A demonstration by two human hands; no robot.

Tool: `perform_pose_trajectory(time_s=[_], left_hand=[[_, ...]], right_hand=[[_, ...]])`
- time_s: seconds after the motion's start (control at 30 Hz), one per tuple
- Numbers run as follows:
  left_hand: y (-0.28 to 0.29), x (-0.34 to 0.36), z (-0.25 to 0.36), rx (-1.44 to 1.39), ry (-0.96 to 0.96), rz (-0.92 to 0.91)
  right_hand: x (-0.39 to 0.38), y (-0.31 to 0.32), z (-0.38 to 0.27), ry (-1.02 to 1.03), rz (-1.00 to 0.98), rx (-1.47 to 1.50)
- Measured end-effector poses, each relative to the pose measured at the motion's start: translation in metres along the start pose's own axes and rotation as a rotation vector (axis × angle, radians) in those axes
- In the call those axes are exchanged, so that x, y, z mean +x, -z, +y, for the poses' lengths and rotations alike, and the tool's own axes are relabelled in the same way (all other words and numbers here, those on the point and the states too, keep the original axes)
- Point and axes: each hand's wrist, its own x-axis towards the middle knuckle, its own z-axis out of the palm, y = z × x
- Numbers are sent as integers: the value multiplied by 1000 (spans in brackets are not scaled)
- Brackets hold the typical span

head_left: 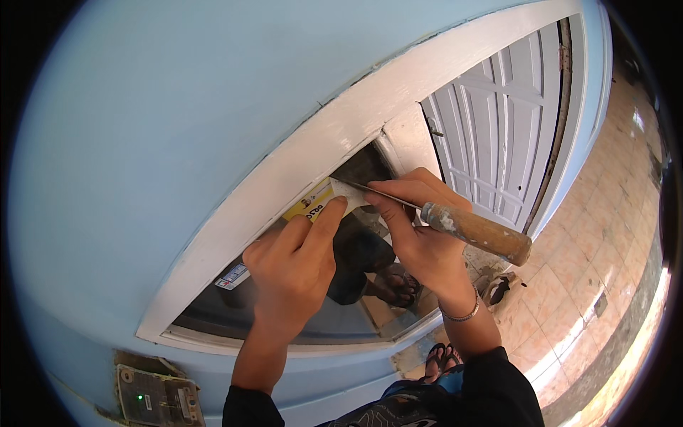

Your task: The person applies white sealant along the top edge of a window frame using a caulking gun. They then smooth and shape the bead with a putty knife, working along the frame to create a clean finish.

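Observation:
My left hand [288, 267] has its fingers bent over a yellow sticker [304, 203] on the dark glass pane [356, 318], the index fingertip on its pale right part and the thumb hidden. My right hand [425, 249], just right of it, grips a scraper with a worn, paint-spotted wooden handle [484, 235]. Its thin metal blade reaches leftward to the sticker's upper edge, along the white wooden frame [277, 174]. A second, smaller label [231, 276] is on the pane at lower left. The glass reflects legs and feet.
Pale blue wall [163, 107] surrounds the frame. A grey panelled door [498, 121] stands at upper right. The tiled floor [569, 299] runs along the right, with a dark object [501, 288] near the wall. A box with a green light [153, 398] is low left. My sandalled feet [437, 359] show below.

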Motion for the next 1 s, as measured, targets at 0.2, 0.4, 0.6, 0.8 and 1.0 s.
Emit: perform_pose_trajectory(time_s=[0.2, 0.4, 0.6, 0.8, 1.0], left_hand=[[0, -3, -2, -9, 22, 1], [-3, -6, -3, -10, 32, 15], [18, -41, -8, -6, 13, 112], [50, -157, -21, 54, 350, 337], [40, -247, -15, 15, 626, 557]], right_hand=[[2, -13, -6, 8, 122, -45], [3, -19, 1, 42, 278, -113], [-29, -11, -3, 96, 348, -350], [-79, 29, 0, -96, 293, -294], [-122, 45, -20, -142, 223, -358]])
